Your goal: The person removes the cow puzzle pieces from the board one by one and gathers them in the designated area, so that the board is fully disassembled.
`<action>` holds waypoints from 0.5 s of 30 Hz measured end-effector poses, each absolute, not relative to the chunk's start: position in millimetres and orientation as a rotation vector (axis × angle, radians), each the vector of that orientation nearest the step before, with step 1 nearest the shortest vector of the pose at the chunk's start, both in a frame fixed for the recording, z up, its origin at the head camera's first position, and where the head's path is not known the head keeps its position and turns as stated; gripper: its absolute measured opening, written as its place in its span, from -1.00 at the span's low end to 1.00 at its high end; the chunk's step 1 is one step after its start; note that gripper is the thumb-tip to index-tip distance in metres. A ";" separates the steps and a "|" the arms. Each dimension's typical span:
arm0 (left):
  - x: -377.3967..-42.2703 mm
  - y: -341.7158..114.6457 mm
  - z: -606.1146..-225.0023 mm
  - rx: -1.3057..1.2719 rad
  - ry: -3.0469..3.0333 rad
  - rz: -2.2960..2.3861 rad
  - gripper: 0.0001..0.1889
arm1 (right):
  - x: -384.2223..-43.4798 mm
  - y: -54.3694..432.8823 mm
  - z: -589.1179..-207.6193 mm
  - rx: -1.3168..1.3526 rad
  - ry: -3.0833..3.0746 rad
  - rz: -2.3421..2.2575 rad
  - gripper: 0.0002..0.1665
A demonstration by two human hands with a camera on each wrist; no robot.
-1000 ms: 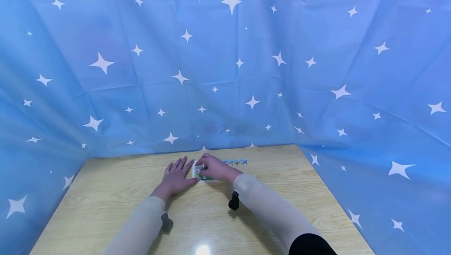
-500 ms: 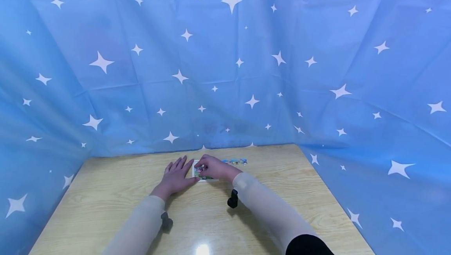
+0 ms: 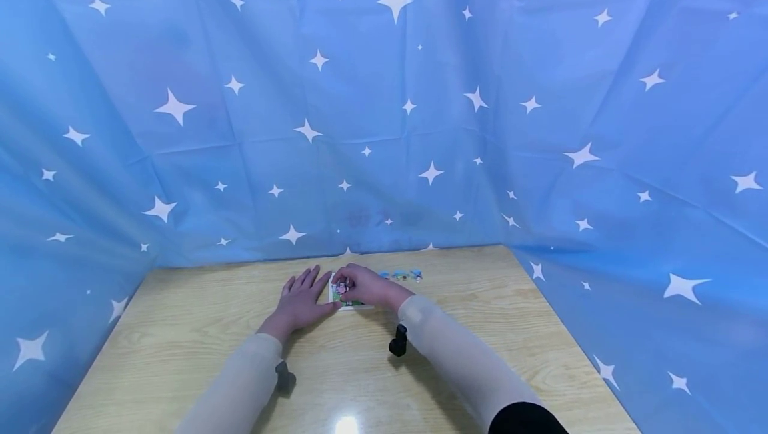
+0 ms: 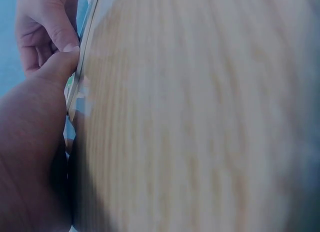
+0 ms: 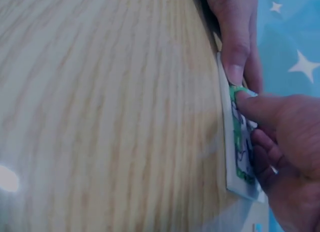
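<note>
White-bordered puzzle board (image 5: 242,149) is lying at 3 o'clock from spread left hand (image 3: 302,304), partly under curled right hand (image 3: 365,286), can't tell if pinching; pieces (image 3: 400,275) sitting at right hand's 3 o'clock.

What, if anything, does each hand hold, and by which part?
Left hand: nothing; thumb at an edge of the board. Right hand: over it, any hold hidden.

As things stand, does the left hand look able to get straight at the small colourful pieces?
Probably not: the right hand, over the white-edged picture board, lies between the left hand and the small colourful pieces.
</note>
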State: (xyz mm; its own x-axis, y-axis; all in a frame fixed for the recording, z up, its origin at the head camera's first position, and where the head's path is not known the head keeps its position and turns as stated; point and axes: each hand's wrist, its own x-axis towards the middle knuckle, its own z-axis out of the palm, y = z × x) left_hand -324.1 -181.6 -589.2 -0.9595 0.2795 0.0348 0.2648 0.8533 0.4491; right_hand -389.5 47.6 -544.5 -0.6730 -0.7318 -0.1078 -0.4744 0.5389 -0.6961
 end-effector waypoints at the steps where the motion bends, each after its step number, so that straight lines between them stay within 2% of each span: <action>1: -323.3 -180.5 -587.1 0.434 2.989 0.715 -0.01 | -389.0 47.9 -544.9 -0.994 2.397 -0.916 -0.57; 15: -325.8 -181.3 -591.2 0.420 2.986 0.706 0.01 | -389.1 49.1 -555.2 -0.985 2.448 -0.984 -0.58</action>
State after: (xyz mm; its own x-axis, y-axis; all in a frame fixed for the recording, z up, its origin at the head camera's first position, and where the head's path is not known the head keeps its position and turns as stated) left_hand -325.8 -181.3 -591.2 -0.9623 0.2715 0.0188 0.2512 0.8594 0.4453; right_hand -389.1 49.1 -555.2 -0.7092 -0.7039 -0.0399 -0.4804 0.5239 -0.7034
